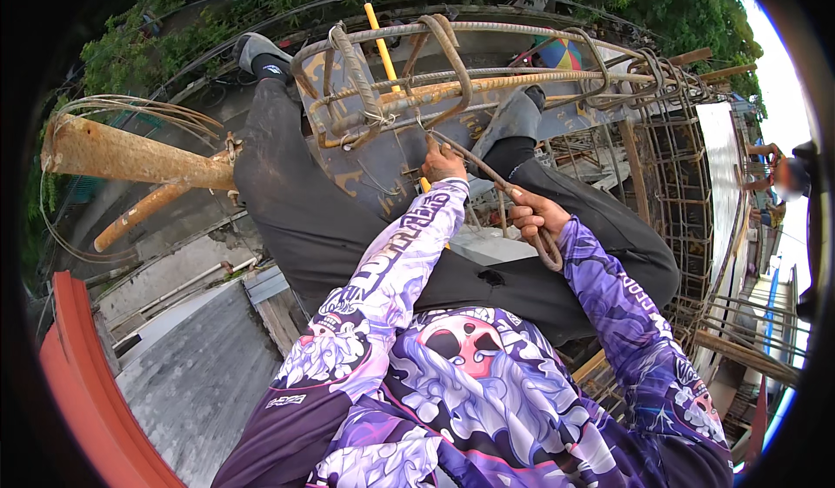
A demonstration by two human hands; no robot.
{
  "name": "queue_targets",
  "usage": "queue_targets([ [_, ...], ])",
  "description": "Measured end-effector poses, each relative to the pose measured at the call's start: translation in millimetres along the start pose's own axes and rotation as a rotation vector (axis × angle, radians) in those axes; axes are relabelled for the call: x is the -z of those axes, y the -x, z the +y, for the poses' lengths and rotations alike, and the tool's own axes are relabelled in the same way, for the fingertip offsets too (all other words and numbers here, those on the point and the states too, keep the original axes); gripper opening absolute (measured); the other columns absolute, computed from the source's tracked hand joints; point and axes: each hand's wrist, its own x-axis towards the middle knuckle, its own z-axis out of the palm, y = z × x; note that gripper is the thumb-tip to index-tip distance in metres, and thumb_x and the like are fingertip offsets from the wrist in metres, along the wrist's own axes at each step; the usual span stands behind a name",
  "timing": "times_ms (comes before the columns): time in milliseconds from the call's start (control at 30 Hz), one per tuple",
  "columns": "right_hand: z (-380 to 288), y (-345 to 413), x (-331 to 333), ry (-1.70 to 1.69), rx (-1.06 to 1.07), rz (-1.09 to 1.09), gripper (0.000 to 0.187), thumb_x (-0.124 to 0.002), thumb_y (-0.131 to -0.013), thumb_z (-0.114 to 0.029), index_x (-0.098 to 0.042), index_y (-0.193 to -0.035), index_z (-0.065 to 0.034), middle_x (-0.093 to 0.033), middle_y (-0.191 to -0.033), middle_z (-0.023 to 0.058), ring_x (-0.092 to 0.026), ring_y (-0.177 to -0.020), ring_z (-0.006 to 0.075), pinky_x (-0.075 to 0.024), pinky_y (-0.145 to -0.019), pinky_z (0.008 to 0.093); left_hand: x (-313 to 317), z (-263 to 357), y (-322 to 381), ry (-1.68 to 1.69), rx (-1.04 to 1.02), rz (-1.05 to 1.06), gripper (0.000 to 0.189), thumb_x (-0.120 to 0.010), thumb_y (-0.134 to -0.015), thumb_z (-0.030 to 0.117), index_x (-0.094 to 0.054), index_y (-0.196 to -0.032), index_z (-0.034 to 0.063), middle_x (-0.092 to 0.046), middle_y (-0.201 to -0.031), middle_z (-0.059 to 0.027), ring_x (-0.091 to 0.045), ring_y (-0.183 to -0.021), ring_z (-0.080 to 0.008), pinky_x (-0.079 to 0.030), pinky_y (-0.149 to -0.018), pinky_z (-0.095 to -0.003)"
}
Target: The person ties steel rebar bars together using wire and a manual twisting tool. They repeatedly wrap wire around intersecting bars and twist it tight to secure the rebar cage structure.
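Observation:
My right hand (538, 213) is closed around a bent steel rod tool (475, 161) with a looped handle end. The rod slants up and left to the underside of a rusty rebar cage (450, 90). My left hand (445, 162) is at the rod's far end, its index finger just below a thin tie wire (419, 120) hanging from the cage. Whether those curled fingers pinch the wire or the rod is hidden. Bent stirrups (456, 64) ring the long bars, and a wire tie (381, 120) binds the nearest corner. My legs straddle a dark formwork panel (372, 162).
A rusty pipe (130, 152) with loose wire coils (140, 106) juts out at left. A yellow pole (381, 44) passes behind the cage. More rebar (678, 188) runs along the right, where another person (773, 168) is. Far below lie a street and a grey roof (196, 364).

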Motion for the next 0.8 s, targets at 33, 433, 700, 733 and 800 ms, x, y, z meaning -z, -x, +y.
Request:
queue_targets([
  [33, 5, 0, -13, 0.077, 0.009, 0.019, 0.039, -0.043, -0.104, -0.022, -0.038, -0.143, -0.0191, -0.035, -0.068, -0.0041, -0.036, -0.049, 0.0038, -0.0363, -0.047, 0.0229, -7, -8, -6, 0.047, 0.018, -0.015, 0.039, -0.058, -0.093, 0.021, -0.057, -0.127, 0.0026, -0.07, -0.086, -0.0221, -0.07, -0.076, -0.0352, -0.053, -0.07, -0.0427],
  [433, 41, -10, -42, -0.223, 0.254, -0.08, 0.042, -0.042, -0.102, -0.017, -0.037, -0.143, -0.0234, -0.036, -0.065, -0.0006, -0.031, -0.043, 0.0074, -0.0339, -0.042, 0.0251, -24, -35, -26, 0.842, 0.215, -0.345, 0.028, -0.05, -0.1, 0.013, -0.052, -0.128, 0.0052, -0.069, -0.083, -0.0177, -0.07, -0.063, -0.0309, -0.06, -0.051, -0.0386],
  [700, 50, -12, -54, 0.543, 0.386, 0.145, 0.041, -0.039, -0.1, -0.01, -0.036, -0.141, -0.0123, -0.034, -0.057, 0.0001, -0.028, -0.04, 0.0077, -0.0316, -0.037, 0.0266, 14, 3, -15, 1.466, 0.535, -0.576, 0.045, -0.044, -0.099, 0.047, -0.035, -0.13, 0.016, -0.063, -0.104, -0.024, -0.066, -0.097, -0.0413, -0.052, -0.093, -0.0531],
  [733, 50, -14, -52, 0.596, 0.398, 0.14, 0.041, -0.039, -0.101, -0.01, -0.035, -0.142, -0.0117, -0.033, -0.057, -0.0004, -0.027, -0.041, 0.0074, -0.0313, -0.037, 0.0262, 15, 3, -16, 1.434, 0.516, -0.56, 0.044, -0.044, -0.099, 0.046, -0.035, -0.129, 0.0158, -0.063, -0.103, -0.0231, -0.066, -0.096, -0.0414, -0.052, -0.093, -0.053],
  [800, 50, -14, -52, 0.676, 0.404, 0.154, 0.042, -0.039, -0.101, -0.008, -0.033, -0.143, -0.0099, -0.033, -0.059, -0.0012, -0.027, -0.042, 0.007, -0.0307, -0.039, 0.0257, 15, 2, -19, 1.414, 0.494, -0.559, 0.039, -0.044, -0.098, 0.039, -0.034, -0.128, 0.0155, -0.063, -0.098, -0.0213, -0.067, -0.094, -0.0412, -0.054, -0.09, -0.0525],
])
